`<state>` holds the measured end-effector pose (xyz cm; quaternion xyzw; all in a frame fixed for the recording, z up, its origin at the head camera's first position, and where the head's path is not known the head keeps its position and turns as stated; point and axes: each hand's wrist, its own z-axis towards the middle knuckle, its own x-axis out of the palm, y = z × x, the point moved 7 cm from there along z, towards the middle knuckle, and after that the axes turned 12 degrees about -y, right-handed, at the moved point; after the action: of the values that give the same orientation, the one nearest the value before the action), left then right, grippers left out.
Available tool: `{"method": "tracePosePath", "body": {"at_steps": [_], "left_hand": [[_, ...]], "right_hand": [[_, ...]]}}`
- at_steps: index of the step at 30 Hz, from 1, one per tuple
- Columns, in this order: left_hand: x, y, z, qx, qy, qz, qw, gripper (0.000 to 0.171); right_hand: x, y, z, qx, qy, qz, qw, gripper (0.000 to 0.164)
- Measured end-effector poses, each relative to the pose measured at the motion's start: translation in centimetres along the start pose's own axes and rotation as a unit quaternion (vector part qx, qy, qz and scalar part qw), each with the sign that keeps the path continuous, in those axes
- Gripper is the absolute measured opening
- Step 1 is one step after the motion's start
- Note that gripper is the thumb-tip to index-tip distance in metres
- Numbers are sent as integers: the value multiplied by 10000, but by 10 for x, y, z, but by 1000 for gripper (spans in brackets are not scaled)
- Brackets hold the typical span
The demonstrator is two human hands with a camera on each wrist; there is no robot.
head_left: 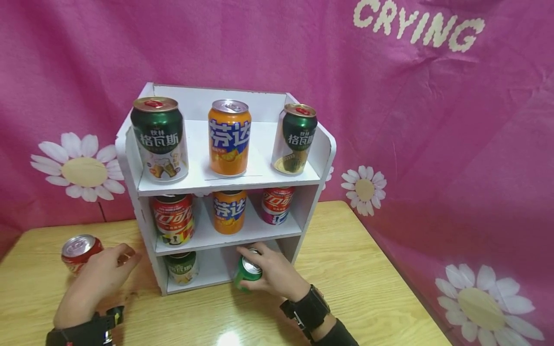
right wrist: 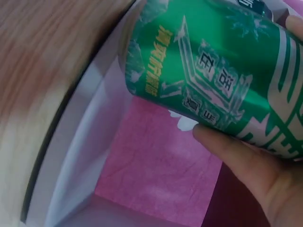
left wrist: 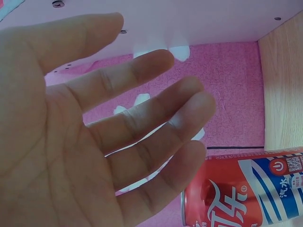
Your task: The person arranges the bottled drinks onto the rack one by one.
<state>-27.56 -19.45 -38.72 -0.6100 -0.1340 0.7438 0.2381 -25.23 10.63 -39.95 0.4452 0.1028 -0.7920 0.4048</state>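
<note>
My right hand (head_left: 279, 275) grips a green can (head_left: 248, 273) with a silver top, at the front edge of the bottom shelf. In the right wrist view this can (right wrist: 203, 71) tilts over the shelf edge, with fingers and thumb around its upper part. A can with a dark green top (head_left: 182, 267) stands at the left of that same shelf. My left hand (head_left: 99, 278) hovers left of the white rack (head_left: 258, 144), its fingers loosely spread and holding nothing. Beside it a red cola can (left wrist: 227, 194) stands on the table, partly overlapped by the hand in the head view.
Green-and-white cans (head_left: 158, 139) flank an orange can (head_left: 229, 139) on the top shelf. On the middle shelf, red cans (head_left: 173, 218) stand either side of another orange can (head_left: 228, 211). The wooden table (head_left: 359, 269) backs onto a pink flowered cloth (head_left: 415, 144).
</note>
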Motion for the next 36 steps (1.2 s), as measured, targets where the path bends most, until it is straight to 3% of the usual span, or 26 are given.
{"method": "tracePosePath", "body": {"at_steps": [8,20,25,30,36], "left_hand": [[-1,-2,0,17,-17,5,10000,46],[0,-1,1,-80,84,14,9999,45],[0,-1,0,-53,41,18,10000,44],[-1,-1,0,-48,18,21,10000,45],[-1,-1,0,-27,-14,5,10000,45]], "right_hand": [[10,2,4,-109,-177,-367,9991,68],[21,0,13,147,-55,67,9999,60],[31,-4,17,586,69,583,9966,60],[40,-13,21,1312,213,1594,9782,64],[45,-21,22,1769,93,1510,9725,72]]}}
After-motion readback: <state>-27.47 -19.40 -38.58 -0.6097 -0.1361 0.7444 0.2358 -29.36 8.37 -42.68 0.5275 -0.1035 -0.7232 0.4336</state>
